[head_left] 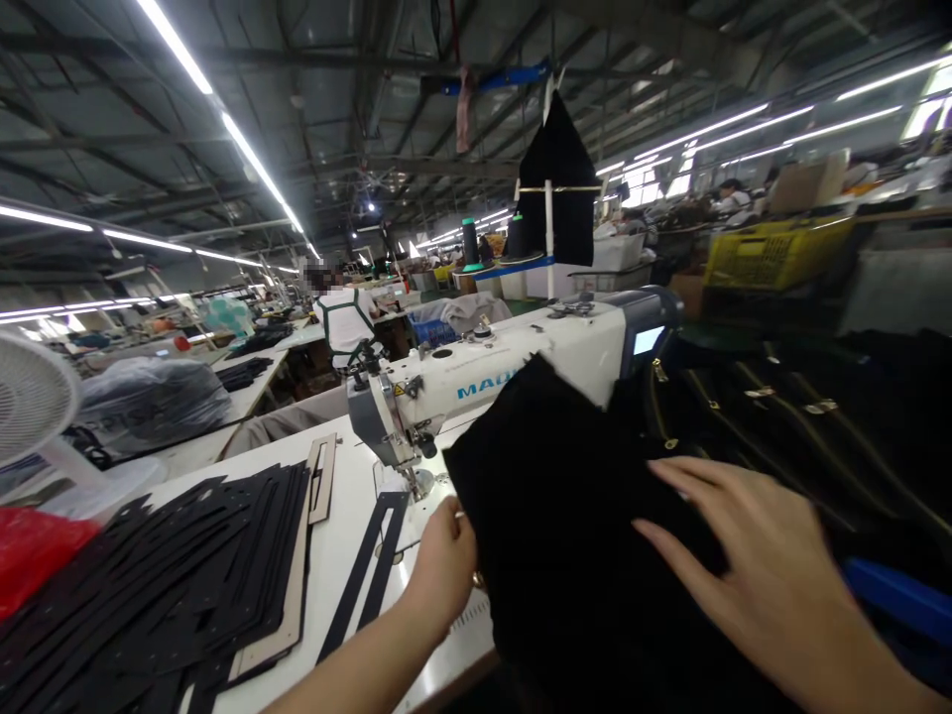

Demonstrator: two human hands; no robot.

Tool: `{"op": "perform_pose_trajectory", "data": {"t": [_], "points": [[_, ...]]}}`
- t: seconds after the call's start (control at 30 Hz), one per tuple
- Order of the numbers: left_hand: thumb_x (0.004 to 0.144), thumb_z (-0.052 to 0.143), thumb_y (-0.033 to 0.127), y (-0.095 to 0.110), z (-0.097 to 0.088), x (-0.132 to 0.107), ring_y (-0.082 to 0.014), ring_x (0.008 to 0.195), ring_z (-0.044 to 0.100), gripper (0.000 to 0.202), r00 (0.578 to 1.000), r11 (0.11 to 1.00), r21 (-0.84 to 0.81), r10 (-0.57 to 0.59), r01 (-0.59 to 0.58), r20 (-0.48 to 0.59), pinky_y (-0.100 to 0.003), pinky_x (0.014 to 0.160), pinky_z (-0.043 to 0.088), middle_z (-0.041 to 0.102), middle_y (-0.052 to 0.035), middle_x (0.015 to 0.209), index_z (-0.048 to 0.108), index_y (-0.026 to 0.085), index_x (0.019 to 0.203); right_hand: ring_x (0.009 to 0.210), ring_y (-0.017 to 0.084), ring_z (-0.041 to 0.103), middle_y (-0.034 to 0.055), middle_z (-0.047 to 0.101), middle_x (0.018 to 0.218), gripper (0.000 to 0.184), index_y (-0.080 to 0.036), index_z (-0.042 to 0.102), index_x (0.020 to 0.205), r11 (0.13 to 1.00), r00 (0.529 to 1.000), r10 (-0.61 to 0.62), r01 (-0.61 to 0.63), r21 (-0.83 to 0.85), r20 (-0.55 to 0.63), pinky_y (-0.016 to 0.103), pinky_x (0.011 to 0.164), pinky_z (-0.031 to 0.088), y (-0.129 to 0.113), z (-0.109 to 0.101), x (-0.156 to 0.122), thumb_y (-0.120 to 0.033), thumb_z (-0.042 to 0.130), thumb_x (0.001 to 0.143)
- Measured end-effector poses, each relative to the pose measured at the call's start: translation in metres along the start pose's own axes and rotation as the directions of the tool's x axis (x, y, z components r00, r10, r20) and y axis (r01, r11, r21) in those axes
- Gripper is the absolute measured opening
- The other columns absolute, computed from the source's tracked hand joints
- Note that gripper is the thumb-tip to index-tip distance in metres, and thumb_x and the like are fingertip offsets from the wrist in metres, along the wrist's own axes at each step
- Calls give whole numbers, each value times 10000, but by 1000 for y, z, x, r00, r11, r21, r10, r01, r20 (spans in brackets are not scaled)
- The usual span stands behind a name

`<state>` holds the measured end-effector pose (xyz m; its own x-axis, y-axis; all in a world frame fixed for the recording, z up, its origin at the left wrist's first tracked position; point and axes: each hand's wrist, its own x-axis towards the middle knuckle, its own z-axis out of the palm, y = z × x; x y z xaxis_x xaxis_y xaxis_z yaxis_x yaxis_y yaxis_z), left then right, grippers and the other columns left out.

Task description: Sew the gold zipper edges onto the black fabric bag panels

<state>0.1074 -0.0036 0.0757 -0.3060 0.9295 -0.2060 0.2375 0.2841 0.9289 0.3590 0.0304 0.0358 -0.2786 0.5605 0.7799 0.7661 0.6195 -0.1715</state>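
A black fabric piece (557,516) is held up in front of the sewing machine (513,347) and hides part of its arm. My left hand (446,555) is closed, its curled fingers at the left edge of the fabric. Something small and gold-coloured shows beside those fingers. Spread fingers and a separate thumb mark my right hand (744,555), which rests against the right side of the cloth. Left of my left hand, a black slotted strip (368,565) lies on the white table (338,496), near the machine's needle area.
Slotted black pieces (208,565) lie stacked at left, near a white fan (34,407) and red plastic (45,555). Black fabric with gold zippers (744,397) covers the right side. Thread cones (470,243) stand behind the machine. A person (346,312) sits further back.
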Motion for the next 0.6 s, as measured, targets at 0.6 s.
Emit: {"op": "perform_pose_trajectory", "data": {"t": [0.6], "points": [[885, 363, 211, -41, -33, 17, -141, 382, 567, 92, 964, 941, 307, -203, 144, 169, -218, 398, 416, 561, 42, 464, 394, 194, 801, 660, 157, 537, -7, 564, 658, 166, -198, 515, 666, 713, 721, 299, -604, 355, 626, 253, 618, 397, 9, 96, 89, -339, 583, 724]]}}
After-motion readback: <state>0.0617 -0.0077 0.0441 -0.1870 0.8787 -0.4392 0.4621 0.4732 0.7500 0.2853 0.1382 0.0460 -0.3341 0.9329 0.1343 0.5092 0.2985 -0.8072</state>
